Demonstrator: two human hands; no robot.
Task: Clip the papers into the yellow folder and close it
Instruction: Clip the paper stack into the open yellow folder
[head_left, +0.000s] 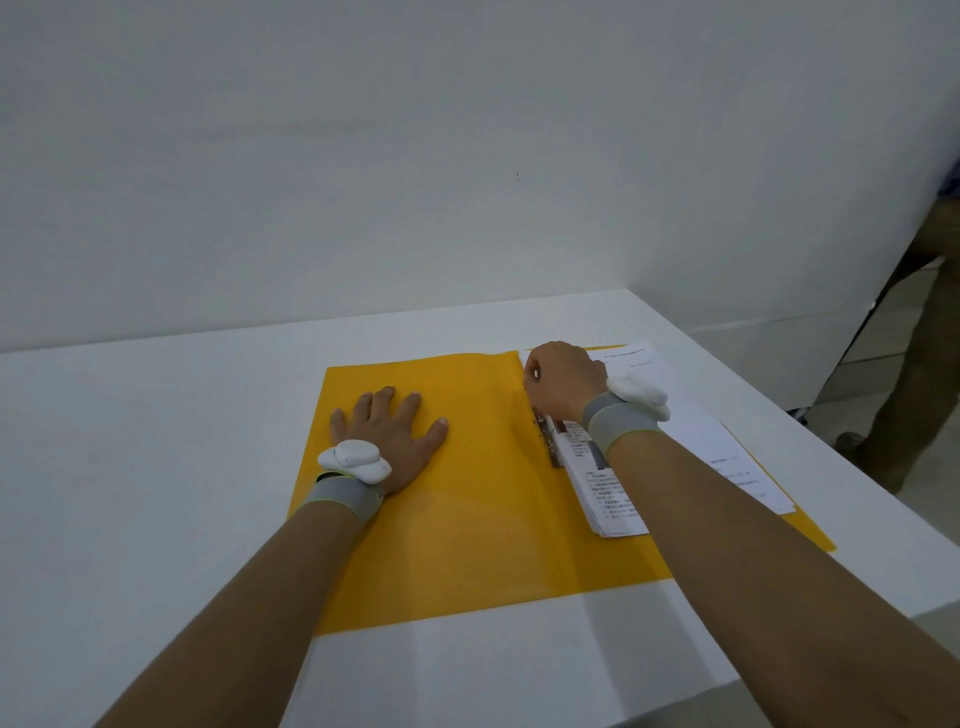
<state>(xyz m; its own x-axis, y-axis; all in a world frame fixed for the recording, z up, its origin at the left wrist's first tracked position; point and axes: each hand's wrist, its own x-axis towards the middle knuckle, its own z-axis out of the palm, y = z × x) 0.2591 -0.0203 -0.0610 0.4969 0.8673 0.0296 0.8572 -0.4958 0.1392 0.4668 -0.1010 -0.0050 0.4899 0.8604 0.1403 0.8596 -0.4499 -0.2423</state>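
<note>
The yellow folder (483, 499) lies open and flat on the white table (130, 493). A stack of printed white papers (696, 447) rests on its right half, beside a metal clip (545, 441) along the spine. My left hand (389, 436) presses flat on the left cover, fingers spread. My right hand (561, 384) is curled over the top of the clip at the papers' upper left corner. Its fingertips are hidden, so what they hold cannot be made out.
The table's right edge (779, 415) runs close to the folder, and its front edge lies just below the folder. A white wall stands behind. A person's legs (914, 374) stand on the floor at the far right.
</note>
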